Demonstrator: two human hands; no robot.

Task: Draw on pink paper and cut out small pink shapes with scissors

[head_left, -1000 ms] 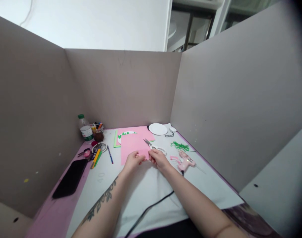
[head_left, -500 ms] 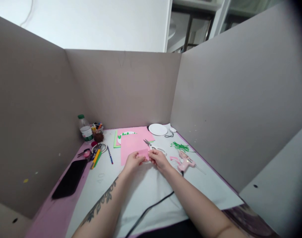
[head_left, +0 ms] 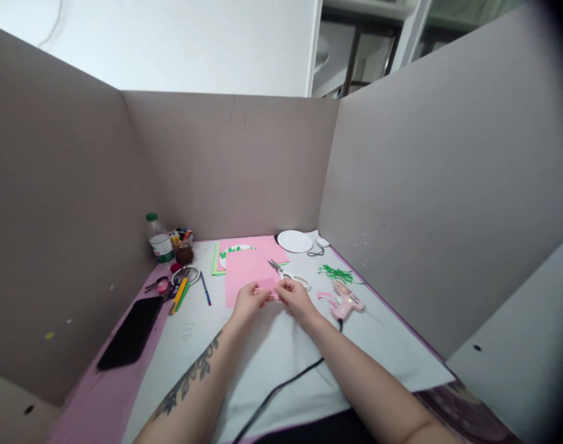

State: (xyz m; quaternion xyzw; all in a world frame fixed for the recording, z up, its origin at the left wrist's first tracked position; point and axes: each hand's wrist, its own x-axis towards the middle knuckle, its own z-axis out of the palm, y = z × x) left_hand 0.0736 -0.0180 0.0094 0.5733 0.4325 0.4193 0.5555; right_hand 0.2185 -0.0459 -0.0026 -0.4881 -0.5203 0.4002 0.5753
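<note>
Two pinches, one from the left hand (head_left: 250, 301) and one from the right hand (head_left: 296, 298), hold a small pink paper piece (head_left: 267, 287) just above the middle of the desk (head_left: 202, 370) (fingers hide part of its outline). Beyond it lies a larger pink sheet (head_left: 242, 271), with scissors (head_left: 283, 272) just past the right hand. Toward the desk's right edge rest a pink glue gun (head_left: 346, 303) and green strips (head_left: 335, 273); a white plate (head_left: 295, 241) sits by the far edge, a flat black slab (head_left: 131, 333) along the left.
</note>
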